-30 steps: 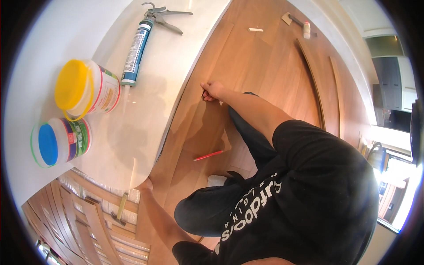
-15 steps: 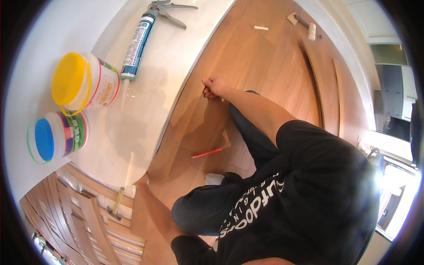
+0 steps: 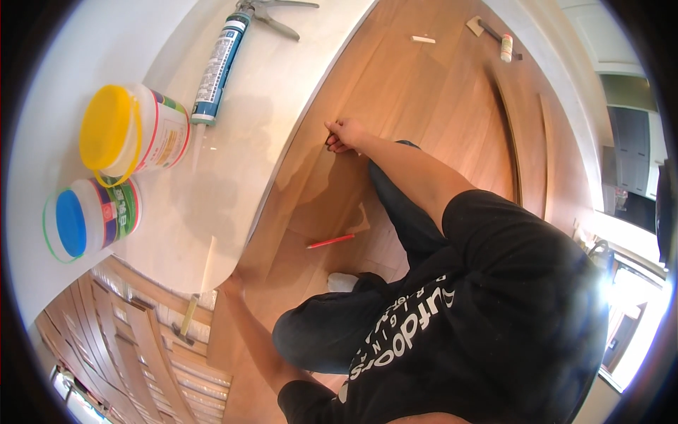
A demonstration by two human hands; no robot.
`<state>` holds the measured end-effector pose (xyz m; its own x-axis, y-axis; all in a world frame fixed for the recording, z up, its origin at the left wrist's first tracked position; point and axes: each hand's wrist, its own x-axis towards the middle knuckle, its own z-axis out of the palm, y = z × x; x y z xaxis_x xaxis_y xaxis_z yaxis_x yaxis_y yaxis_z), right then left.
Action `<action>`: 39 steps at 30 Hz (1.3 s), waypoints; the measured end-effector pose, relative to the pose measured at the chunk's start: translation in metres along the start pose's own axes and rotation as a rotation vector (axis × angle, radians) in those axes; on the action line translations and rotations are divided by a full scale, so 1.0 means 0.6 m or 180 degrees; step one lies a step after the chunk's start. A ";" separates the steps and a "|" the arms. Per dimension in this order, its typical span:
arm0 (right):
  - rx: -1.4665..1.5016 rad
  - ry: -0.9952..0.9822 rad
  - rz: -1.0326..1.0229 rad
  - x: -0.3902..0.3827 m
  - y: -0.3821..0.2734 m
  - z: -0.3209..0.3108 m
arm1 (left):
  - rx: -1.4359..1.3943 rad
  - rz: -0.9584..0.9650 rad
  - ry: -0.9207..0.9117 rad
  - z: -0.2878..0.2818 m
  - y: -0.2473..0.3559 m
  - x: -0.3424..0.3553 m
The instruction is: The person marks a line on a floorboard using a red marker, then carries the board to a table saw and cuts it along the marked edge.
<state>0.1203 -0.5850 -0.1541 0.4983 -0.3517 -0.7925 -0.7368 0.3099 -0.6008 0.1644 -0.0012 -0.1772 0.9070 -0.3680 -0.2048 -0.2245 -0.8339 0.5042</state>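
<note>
My right hand (image 3: 342,136) is closed low over the wooden floor planks (image 3: 374,85), beside the long edge of a white board or ledge (image 3: 268,85); a small dark thing at its fingertips is too small to name. My left hand (image 3: 232,283) is at that board's rounded lower corner, its fingers too unclear to read. A red pencil (image 3: 330,240) lies on the planks between my hands. On the white surface rest a caulking gun with a blue tube (image 3: 217,74), a yellow-lidded tub (image 3: 106,127) and a blue-lidded tub (image 3: 70,222).
A hammer (image 3: 186,324) lies at the lower left among loose planks (image 3: 134,353) and wrapped material. Farther up are another tool (image 3: 487,30) with a small bottle (image 3: 506,48), a small white strip (image 3: 424,39) and long boards (image 3: 512,155). Grey cabinets (image 3: 628,148) stand at the right.
The view has shifted slightly, with the tubs and caulking gun higher in the picture. My right hand appears a little higher too; both hands otherwise keep much the same pose.
</note>
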 end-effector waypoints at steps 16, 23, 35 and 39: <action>0.0199 0.0055 -0.0064 0.017 0.010 0.000 | -0.0295 -0.0419 -0.0465 0.046 -0.036 -0.016; 0.0152 0.0022 0.0038 0.018 0.021 -0.024 | 0.0491 -0.0484 -0.0429 0.022 0.037 -0.019; 0.0057 0.0016 -0.0069 0.024 0.015 -0.006 | 0.0511 -0.1091 -0.0727 -0.010 0.077 -0.010; 0.0045 0.0032 -0.0114 0.023 0.010 0.013 | 0.0569 -0.1177 -0.0585 -0.011 0.067 -0.022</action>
<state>0.1260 -0.5812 -0.1693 0.5196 -0.3715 -0.7694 -0.7120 0.3095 -0.6303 0.1456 -0.0270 -0.1487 0.8631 -0.0855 -0.4978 0.0300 -0.9751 0.2196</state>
